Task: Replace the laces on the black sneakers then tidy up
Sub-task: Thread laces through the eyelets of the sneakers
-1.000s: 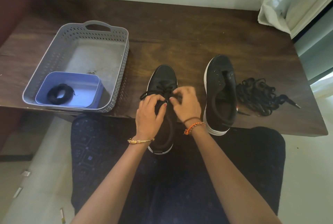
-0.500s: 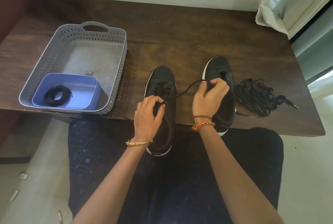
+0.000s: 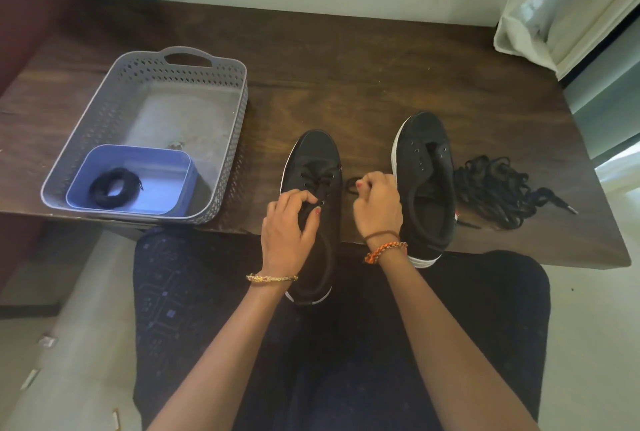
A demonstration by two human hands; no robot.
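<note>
Centre of frame: left hand (image 3: 289, 222) pinching the eyelet edge of the half-laced black sneaker (image 3: 313, 188) to steady it, right hand (image 3: 377, 203) curled round the lace end (image 3: 351, 184), drawn rightward presumably for tension; unlaced sneaker (image 3: 427, 181) and loose laces (image 3: 498, 193) parked right, coiled lace (image 3: 112, 186) lower left.

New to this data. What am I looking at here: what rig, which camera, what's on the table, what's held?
No robot here: a person works with bare hands, filmed by one wide-angle camera on their head, looking down. On the wooden table stand two black sneakers. The left sneaker is partly laced; the right sneaker has bare eyelets. The left hand pinches the lace at the left sneaker's eyelets, while the right hand holds a loop of that lace. A loose pile of laces lies right of the sneakers. The grey basket holds a blue tub with a coiled lace.
</note>
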